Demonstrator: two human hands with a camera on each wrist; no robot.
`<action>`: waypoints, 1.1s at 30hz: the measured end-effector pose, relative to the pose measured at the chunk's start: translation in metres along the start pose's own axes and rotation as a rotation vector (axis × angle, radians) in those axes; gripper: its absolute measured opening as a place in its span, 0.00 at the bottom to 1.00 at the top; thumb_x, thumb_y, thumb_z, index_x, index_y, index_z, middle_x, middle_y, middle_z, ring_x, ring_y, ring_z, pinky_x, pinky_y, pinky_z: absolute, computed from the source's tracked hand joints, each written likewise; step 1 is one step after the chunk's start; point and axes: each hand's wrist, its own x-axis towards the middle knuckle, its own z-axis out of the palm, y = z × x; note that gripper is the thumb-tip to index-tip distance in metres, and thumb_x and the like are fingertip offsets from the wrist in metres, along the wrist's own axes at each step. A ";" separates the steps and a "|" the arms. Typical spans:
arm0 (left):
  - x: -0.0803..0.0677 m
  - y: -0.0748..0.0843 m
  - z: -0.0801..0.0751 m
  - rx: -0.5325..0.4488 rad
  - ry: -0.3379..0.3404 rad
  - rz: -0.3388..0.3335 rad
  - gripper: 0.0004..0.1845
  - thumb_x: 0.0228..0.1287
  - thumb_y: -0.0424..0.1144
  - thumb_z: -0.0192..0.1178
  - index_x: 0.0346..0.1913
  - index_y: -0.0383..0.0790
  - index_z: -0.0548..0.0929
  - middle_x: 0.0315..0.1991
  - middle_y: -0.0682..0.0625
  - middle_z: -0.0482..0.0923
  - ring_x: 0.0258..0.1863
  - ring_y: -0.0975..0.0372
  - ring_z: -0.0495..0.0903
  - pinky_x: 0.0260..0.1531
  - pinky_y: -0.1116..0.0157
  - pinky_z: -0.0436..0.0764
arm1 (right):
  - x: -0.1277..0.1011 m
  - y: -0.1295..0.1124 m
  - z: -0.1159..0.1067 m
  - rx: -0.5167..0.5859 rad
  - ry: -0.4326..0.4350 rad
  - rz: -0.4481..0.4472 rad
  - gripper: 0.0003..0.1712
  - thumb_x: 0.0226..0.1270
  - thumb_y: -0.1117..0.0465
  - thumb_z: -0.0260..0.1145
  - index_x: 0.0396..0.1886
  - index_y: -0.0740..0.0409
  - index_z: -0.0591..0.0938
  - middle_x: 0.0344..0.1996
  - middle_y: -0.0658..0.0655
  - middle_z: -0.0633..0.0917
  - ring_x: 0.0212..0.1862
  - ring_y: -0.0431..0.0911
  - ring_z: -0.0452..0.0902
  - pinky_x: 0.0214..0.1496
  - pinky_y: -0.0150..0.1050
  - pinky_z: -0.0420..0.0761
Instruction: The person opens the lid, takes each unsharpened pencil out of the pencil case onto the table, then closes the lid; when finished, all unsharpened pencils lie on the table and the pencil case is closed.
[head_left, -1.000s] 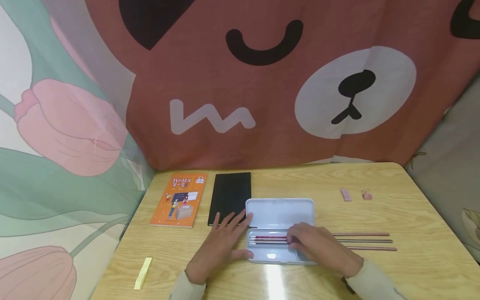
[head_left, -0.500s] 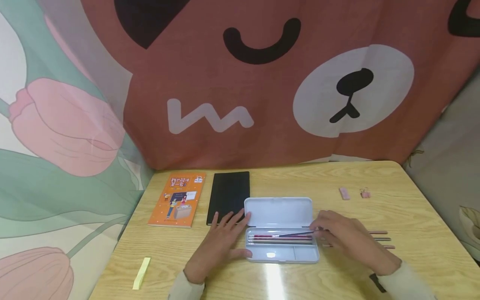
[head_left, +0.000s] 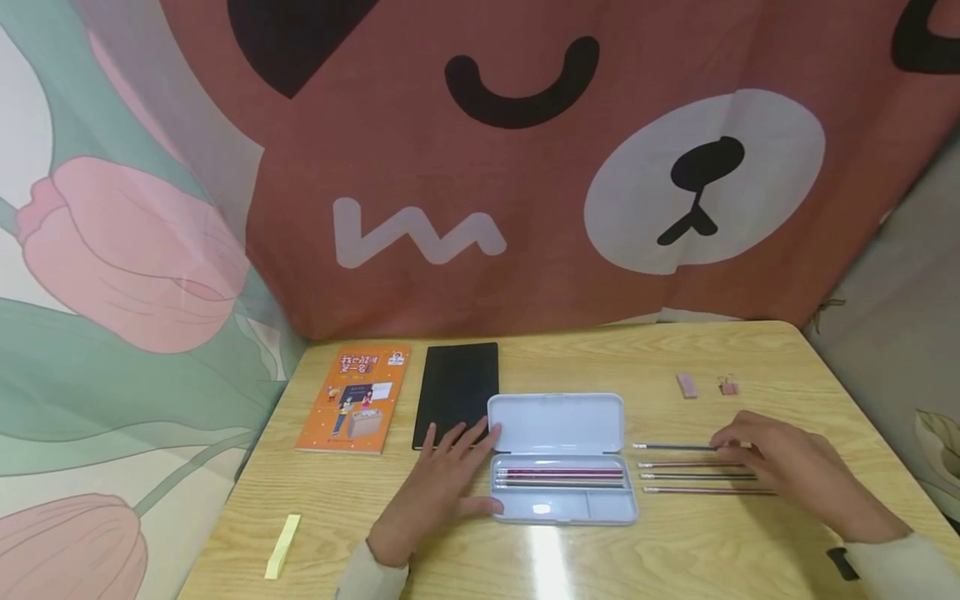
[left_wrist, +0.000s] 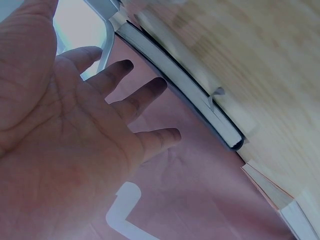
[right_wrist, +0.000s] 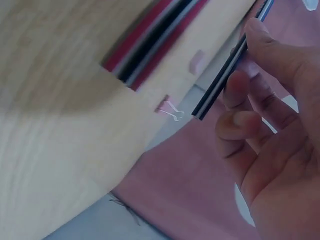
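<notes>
My right hand (head_left: pixel 787 462) pinches a dark striped pencil (head_left: pixel 671 447) between thumb and fingers, to the right of the pencil case; the right wrist view shows its blunt end (right_wrist: pixel 212 95). Below it in the head view, three pencils (head_left: pixel 697 477) lie side by side on the table, partly behind that hand. The white pencil case (head_left: pixel 555 423) stands with its lid raised. Several pencils (head_left: pixel 558 477) lie in its upper compartment. My left hand (head_left: pixel 442 496) rests at the case's left edge, fingers spread and thumb at the lower corner.
Left of the case lie a black notebook (head_left: pixel 459 392) and an orange book (head_left: pixel 356 400). Yellow sticky notes (head_left: pixel 282 546) are near the front left. A pink eraser (head_left: pixel 687 386) and a pink binder clip (head_left: pixel 729 387) lie at the back right, before a bear-patterned cloth (head_left: pixel 420 292).
My right hand has moved right, out of the case, bringing a dark pencil with it to beside the three on the table. My left hand has stayed at the case's edge.
</notes>
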 end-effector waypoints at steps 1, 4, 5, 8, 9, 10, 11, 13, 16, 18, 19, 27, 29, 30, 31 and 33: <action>0.000 0.000 0.000 -0.003 -0.001 0.000 0.56 0.66 0.70 0.70 0.90 0.52 0.60 0.89 0.46 0.58 0.84 0.38 0.65 0.82 0.25 0.50 | 0.000 0.003 0.001 -0.011 -0.022 0.013 0.16 0.63 0.61 0.83 0.44 0.34 0.92 0.32 0.30 0.80 0.28 0.22 0.65 0.26 0.30 0.72; 0.000 -0.001 0.000 -0.018 -0.008 -0.004 0.55 0.67 0.69 0.70 0.90 0.53 0.59 0.90 0.46 0.57 0.84 0.38 0.64 0.82 0.25 0.49 | 0.000 0.008 0.004 -0.026 -0.066 0.031 0.14 0.63 0.59 0.84 0.44 0.34 0.93 0.32 0.30 0.80 0.30 0.22 0.68 0.28 0.31 0.75; 0.000 -0.001 0.000 -0.023 -0.009 -0.005 0.55 0.67 0.69 0.69 0.90 0.53 0.59 0.90 0.47 0.57 0.85 0.38 0.63 0.82 0.25 0.49 | 0.000 0.010 0.005 -0.030 -0.071 0.031 0.14 0.64 0.58 0.84 0.43 0.34 0.93 0.32 0.30 0.80 0.30 0.22 0.68 0.28 0.32 0.76; 0.000 -0.001 0.001 -0.024 -0.012 -0.007 0.55 0.67 0.70 0.69 0.90 0.54 0.59 0.90 0.47 0.57 0.85 0.38 0.63 0.82 0.25 0.49 | 0.000 0.013 0.011 -0.034 -0.060 0.024 0.12 0.64 0.57 0.83 0.41 0.32 0.92 0.31 0.29 0.79 0.30 0.22 0.68 0.29 0.32 0.76; 0.000 -0.002 0.001 -0.024 -0.012 -0.007 0.55 0.67 0.70 0.69 0.90 0.54 0.59 0.90 0.47 0.57 0.85 0.38 0.63 0.82 0.25 0.49 | 0.000 0.014 0.012 -0.034 -0.053 0.020 0.12 0.65 0.56 0.83 0.40 0.31 0.92 0.31 0.28 0.79 0.30 0.22 0.68 0.29 0.32 0.77; 0.000 -0.002 0.001 -0.023 -0.012 -0.006 0.55 0.67 0.70 0.69 0.90 0.54 0.59 0.90 0.47 0.57 0.85 0.38 0.63 0.82 0.25 0.49 | 0.000 0.015 0.014 -0.035 -0.052 0.019 0.12 0.65 0.56 0.83 0.40 0.31 0.92 0.31 0.28 0.80 0.30 0.21 0.69 0.29 0.33 0.77; 0.000 -0.002 0.001 -0.021 -0.012 -0.005 0.55 0.67 0.70 0.69 0.90 0.54 0.59 0.90 0.47 0.57 0.85 0.38 0.63 0.82 0.25 0.49 | 0.000 0.016 0.015 -0.034 -0.052 0.018 0.12 0.65 0.56 0.83 0.40 0.30 0.91 0.31 0.27 0.80 0.30 0.21 0.69 0.29 0.33 0.77; 0.000 -0.002 0.001 -0.018 -0.011 -0.003 0.55 0.67 0.70 0.69 0.90 0.54 0.59 0.90 0.47 0.57 0.85 0.38 0.63 0.82 0.25 0.49 | 0.000 0.018 0.017 -0.032 -0.059 0.018 0.12 0.66 0.56 0.83 0.40 0.30 0.91 0.32 0.27 0.81 0.31 0.21 0.70 0.30 0.34 0.79; 0.001 -0.002 0.001 -0.012 -0.011 -0.001 0.55 0.67 0.70 0.69 0.90 0.53 0.59 0.90 0.47 0.57 0.85 0.38 0.64 0.82 0.25 0.49 | 0.001 0.020 0.019 -0.029 -0.073 0.025 0.12 0.66 0.56 0.82 0.41 0.30 0.92 0.34 0.27 0.81 0.33 0.21 0.72 0.32 0.35 0.81; 0.001 -0.002 0.001 -0.009 -0.012 -0.004 0.56 0.67 0.70 0.69 0.90 0.54 0.59 0.90 0.46 0.58 0.84 0.38 0.64 0.82 0.25 0.50 | 0.001 0.021 0.021 -0.031 -0.074 0.026 0.12 0.67 0.56 0.82 0.42 0.30 0.92 0.34 0.27 0.82 0.33 0.21 0.72 0.33 0.35 0.82; 0.001 -0.002 0.001 -0.008 -0.012 -0.005 0.56 0.66 0.70 0.69 0.90 0.54 0.59 0.90 0.46 0.58 0.84 0.38 0.64 0.82 0.25 0.50 | 0.001 0.021 0.021 -0.032 -0.075 0.028 0.13 0.67 0.56 0.82 0.42 0.29 0.92 0.34 0.27 0.82 0.34 0.21 0.72 0.34 0.35 0.82; 0.001 -0.002 0.001 -0.010 -0.010 -0.005 0.56 0.66 0.70 0.69 0.90 0.54 0.58 0.90 0.47 0.57 0.85 0.38 0.63 0.82 0.25 0.49 | 0.004 0.021 0.023 -0.043 -0.087 0.032 0.12 0.66 0.57 0.83 0.42 0.31 0.92 0.35 0.28 0.83 0.35 0.22 0.75 0.33 0.36 0.83; 0.001 -0.002 0.001 -0.012 -0.009 -0.005 0.56 0.66 0.70 0.69 0.90 0.54 0.58 0.90 0.47 0.57 0.85 0.38 0.63 0.82 0.25 0.49 | 0.003 0.021 0.024 -0.048 -0.077 0.026 0.13 0.65 0.57 0.83 0.42 0.31 0.92 0.35 0.28 0.83 0.35 0.22 0.76 0.33 0.36 0.83; 0.001 -0.002 0.001 -0.013 -0.009 -0.005 0.56 0.66 0.70 0.69 0.90 0.54 0.58 0.90 0.47 0.57 0.85 0.38 0.63 0.83 0.26 0.49 | 0.003 0.021 0.025 -0.049 -0.068 0.023 0.13 0.65 0.57 0.84 0.42 0.31 0.92 0.35 0.28 0.83 0.35 0.22 0.76 0.33 0.36 0.83; 0.001 -0.002 0.001 -0.015 -0.010 -0.006 0.56 0.66 0.70 0.69 0.90 0.54 0.58 0.90 0.47 0.57 0.85 0.38 0.63 0.83 0.26 0.49 | 0.003 0.021 0.026 -0.050 -0.060 0.018 0.13 0.64 0.57 0.84 0.41 0.31 0.91 0.35 0.28 0.83 0.35 0.22 0.75 0.33 0.36 0.83; 0.000 -0.002 0.001 -0.017 -0.011 -0.007 0.56 0.66 0.70 0.69 0.90 0.54 0.58 0.90 0.47 0.56 0.85 0.38 0.63 0.83 0.26 0.49 | 0.002 0.020 0.027 -0.048 -0.046 0.009 0.13 0.64 0.57 0.84 0.41 0.31 0.91 0.35 0.28 0.83 0.34 0.22 0.75 0.33 0.36 0.83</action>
